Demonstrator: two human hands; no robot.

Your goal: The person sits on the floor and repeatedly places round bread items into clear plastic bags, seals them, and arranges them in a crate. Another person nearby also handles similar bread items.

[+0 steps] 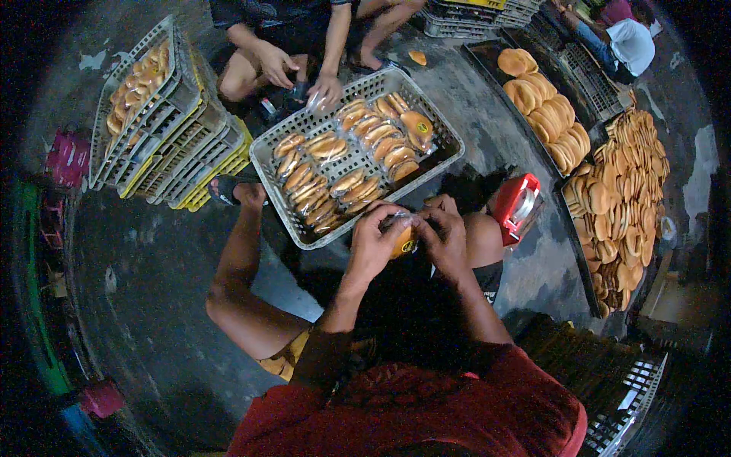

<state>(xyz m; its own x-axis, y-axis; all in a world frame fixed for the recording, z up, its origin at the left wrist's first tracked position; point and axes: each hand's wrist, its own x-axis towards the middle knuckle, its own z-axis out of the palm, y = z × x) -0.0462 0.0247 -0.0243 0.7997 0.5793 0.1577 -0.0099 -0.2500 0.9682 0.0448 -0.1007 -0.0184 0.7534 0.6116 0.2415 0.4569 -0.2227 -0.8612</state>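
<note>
My left hand (374, 237) and my right hand (445, 234) both hold a round bread bun in a clear plastic bag (404, 244) with a yellow printed mark. The fingers of both hands pinch the bag at its upper edge. Just beyond them lies a grey plastic crate (262, 163) with rows of bagged buns (308, 191). To the right of my right hand, by my knee, stands a red tape dispenser (517, 208) with a roll of clear tape.
Across the crate a person's hand (325, 91) reaches over its far rim. Stacked crates (183, 137) rise at the left. Trays at the right bear loose buns (622, 194) and bun rows (548, 114). A single bun (418, 57) lies on the floor. Another person (628, 48) is at the upper right.
</note>
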